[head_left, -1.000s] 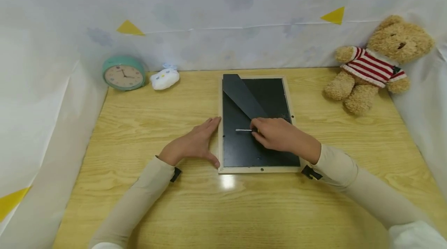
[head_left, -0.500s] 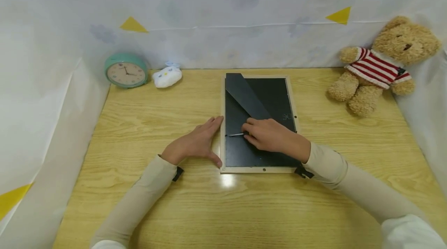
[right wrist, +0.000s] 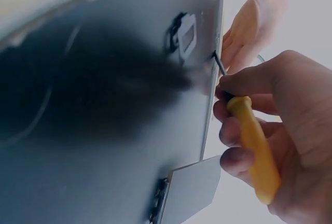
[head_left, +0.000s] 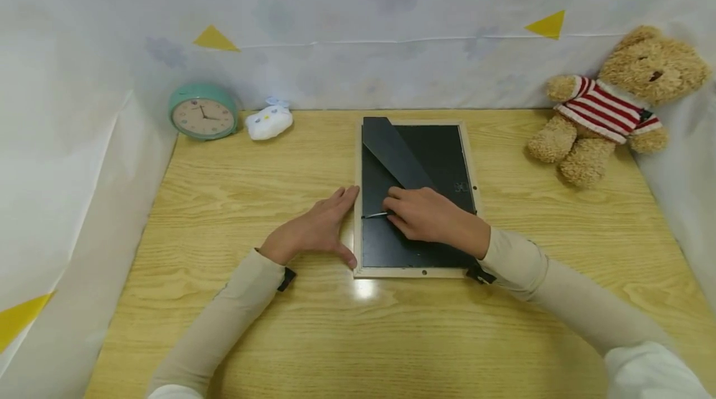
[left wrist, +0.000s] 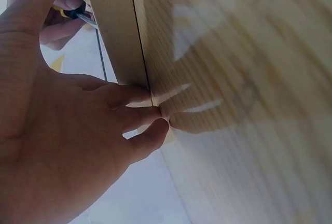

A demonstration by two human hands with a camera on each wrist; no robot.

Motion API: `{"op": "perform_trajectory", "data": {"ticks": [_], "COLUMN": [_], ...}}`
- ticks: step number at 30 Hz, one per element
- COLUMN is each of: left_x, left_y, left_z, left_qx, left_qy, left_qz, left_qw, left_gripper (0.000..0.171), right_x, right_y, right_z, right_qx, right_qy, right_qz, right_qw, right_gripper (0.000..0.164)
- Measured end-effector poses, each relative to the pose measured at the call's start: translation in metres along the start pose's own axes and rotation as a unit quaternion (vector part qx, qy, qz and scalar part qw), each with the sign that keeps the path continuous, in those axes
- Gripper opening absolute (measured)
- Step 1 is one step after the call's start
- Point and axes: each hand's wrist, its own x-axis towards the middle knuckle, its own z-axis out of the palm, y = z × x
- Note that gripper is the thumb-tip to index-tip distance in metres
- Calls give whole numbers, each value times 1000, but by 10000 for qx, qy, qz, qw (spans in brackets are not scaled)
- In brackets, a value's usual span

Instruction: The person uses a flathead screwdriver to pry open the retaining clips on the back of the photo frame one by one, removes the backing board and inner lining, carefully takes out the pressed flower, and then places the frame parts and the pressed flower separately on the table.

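A picture frame with a light wooden rim point(head_left: 391, 273) lies face down, its black backing board point(head_left: 447, 150) upward. A dark stand leg point(head_left: 394, 150) slants across the board. My left hand point(head_left: 313, 228) rests beside the frame's left side, thumb and fingers spread, fingertips touching the rim. In my right hand point(head_left: 427, 215) I grip a screwdriver point(right wrist: 258, 154) with a yellow handle and black collar. Its metal shaft point(head_left: 375, 215) points left, the tip at a small dark tab on the board's left edge. The handle is hidden by my hand in the head view.
A teal clock point(head_left: 203, 112) and a small white plush point(head_left: 269, 121) stand at the back left of the wooden table point(head_left: 391, 337). A teddy bear point(head_left: 610, 107) in a striped sweater leans at the back right. Patterned white cloth point(head_left: 335, 13) walls the back.
My right hand has moved left with the screwdriver, bringing its tip from over the board to the tab at the left edge. The left hand stays at the rim.
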Motion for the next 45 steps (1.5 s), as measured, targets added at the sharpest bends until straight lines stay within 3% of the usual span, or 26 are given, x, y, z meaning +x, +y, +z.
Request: {"op": "perform_trajectory", "data": {"ticks": [16, 25, 31, 37, 43, 45], "left_x": [1, 1, 4, 3, 4, 4], "left_y": [4, 5, 6, 9, 11, 11], "left_z": [-3, -5, -4, -4, -4, -4], "left_qx": [99, 204, 270, 216, 38, 5], "left_qy": [62, 133, 151, 14, -107, -88], "left_qz": [122, 189, 314, 188, 85, 131], "left_qw": [9999, 9995, 9990, 9996, 9999, 9999], "left_gripper": [147, 146, 145, 146, 145, 145], "right_x": [7, 21, 26, 30, 39, 43], "right_y": [2, -20, -25, -26, -29, -31], "right_z": [6, -11, -19, -22, -30, -34], "right_qx": [205, -1223, -1253, -1181, -1226, -1155], "right_qy": [70, -444, -704, -998, -1292, -1262], "right_qz": [136, -259, -211, -250, -256, -258], "right_qw": [9997, 9912, 9894, 9877, 9837, 9849], "right_gripper": [9, 14, 12, 9, 34, 34]}}
